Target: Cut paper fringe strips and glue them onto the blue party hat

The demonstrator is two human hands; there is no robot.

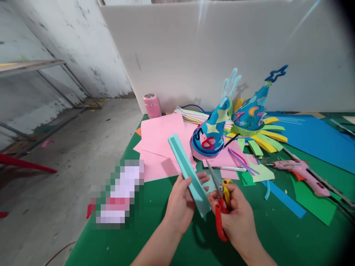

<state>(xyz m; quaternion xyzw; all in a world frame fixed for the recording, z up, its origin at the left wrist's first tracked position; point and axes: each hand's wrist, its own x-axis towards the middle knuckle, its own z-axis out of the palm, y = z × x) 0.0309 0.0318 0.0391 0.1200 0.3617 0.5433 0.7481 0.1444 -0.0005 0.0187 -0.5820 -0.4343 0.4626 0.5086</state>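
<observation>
A long folded strip of light blue paper (184,162) slants across my left hand (183,197), its thumb on the near face and its fingertips showing beyond the right edge. My right hand (235,208) is closed around scissors (221,192) with one red and one yellow handle; the blades point up and away, to the right of the strip. The right fingertips are beside the strip's lower end. Another light blue paper piece lies partly hidden between the hands. Pink paper sheets (161,129) lie just beyond.
Two decorated cone hats (212,131) (251,111) stand at the back of the green table (111,244). A pink glue gun (305,173) lies right, by blue and green paper. A pink container (152,106) stands at the back left. A pixelated area covers the left edge.
</observation>
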